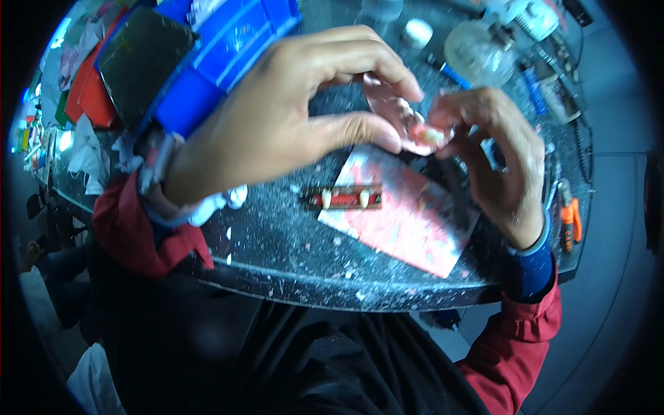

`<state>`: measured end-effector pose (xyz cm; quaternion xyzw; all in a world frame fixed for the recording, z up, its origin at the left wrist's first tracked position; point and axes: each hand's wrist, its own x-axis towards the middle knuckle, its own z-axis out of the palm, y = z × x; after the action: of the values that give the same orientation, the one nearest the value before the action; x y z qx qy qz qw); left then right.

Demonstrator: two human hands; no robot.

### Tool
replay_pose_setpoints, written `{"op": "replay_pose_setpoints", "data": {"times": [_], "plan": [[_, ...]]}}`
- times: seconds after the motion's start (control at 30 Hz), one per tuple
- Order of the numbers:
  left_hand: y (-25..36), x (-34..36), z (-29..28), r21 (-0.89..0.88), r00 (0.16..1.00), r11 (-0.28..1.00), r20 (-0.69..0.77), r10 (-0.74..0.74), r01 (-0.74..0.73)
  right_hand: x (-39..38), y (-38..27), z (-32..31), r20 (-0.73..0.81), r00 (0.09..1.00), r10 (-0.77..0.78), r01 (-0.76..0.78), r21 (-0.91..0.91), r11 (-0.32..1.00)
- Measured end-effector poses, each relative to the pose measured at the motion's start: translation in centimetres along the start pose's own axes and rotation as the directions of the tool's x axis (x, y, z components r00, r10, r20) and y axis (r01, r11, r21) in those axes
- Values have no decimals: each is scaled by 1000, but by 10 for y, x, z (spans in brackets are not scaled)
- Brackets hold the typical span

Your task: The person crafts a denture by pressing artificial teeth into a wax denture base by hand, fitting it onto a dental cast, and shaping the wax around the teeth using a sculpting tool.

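A pink, glossy denture base (387, 111) is held up over the table between my two hands, with at least one whitish tooth at its right end. My left hand (304, 97) grips its left side between thumb and fingers. The fingers of my right hand (498, 145) are bent and pinched at the right end, near the tooth; blur hides exactly what they press. Below lies a narrow red strip of denture teeth (346, 198), with two pale teeth left on it. It overlaps the left edge of a pink-smeared white sheet (408, 221).
A blue bin (228, 48) with a dark panel (146, 66) stands at the back left. A rounded glass vessel (481, 55), a white-lidded jar (418, 32) and a blue pen-like tool (453, 72) are behind my hands. Orange-handled pliers (571, 221) lie by the right edge. White crumbs dot the dark tabletop.
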<state>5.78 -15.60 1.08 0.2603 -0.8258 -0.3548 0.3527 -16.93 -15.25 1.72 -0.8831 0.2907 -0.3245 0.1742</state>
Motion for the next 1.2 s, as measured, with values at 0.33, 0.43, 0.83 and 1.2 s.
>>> {"op": "replay_pose_setpoints", "data": {"times": [0.33,0.43,0.83,1.2], "plan": [[57,-16,45,-780,945,599,-31,-327,182,-11,-41,-9,-207,978,1,51,243,969],[55,-15,49,-791,942,592,-65,-329,153,-12,-36,-12,-219,964,-152,169,62,984],[53,-16,45,-735,963,650,14,-269,192,-9,-24,-21,-281,906,-317,307,-80,948],[47,-20,42,-670,947,670,193,-258,320,-9,-22,-15,-184,941,-284,293,24,956]]}}
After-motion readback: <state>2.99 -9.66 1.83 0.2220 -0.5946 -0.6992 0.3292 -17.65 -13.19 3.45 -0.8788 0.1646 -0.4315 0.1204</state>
